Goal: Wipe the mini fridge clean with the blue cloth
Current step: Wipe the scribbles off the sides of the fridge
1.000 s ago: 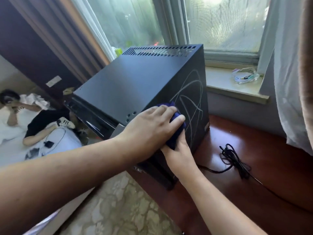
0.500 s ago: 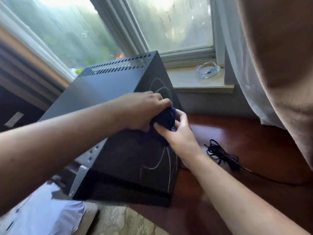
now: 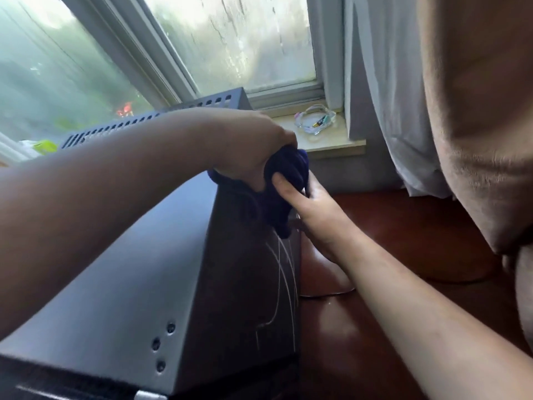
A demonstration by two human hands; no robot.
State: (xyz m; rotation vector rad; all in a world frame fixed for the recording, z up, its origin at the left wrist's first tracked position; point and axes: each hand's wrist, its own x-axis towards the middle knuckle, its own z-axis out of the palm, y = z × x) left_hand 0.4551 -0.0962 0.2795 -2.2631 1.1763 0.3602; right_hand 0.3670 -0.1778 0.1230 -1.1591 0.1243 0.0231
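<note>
Gripping blue cloth (image 3: 278, 207) against mini fridge (image 3: 144, 269)

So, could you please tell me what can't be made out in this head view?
Head view:
1. Side of the mini fridge beneath the blue cloth: covered by the cloth, the left hand and the right hand, so any marks there are unseen.
2. Fingertips of the right hand: behind the cloth.
3. Front of the fridge: cut off by the bottom edge.
4. Contents of the glass dish: too small and blurred.

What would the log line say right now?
wiping fridge side | left hand grips cloth | right hand pinches cloth | white marks below cloth
</note>
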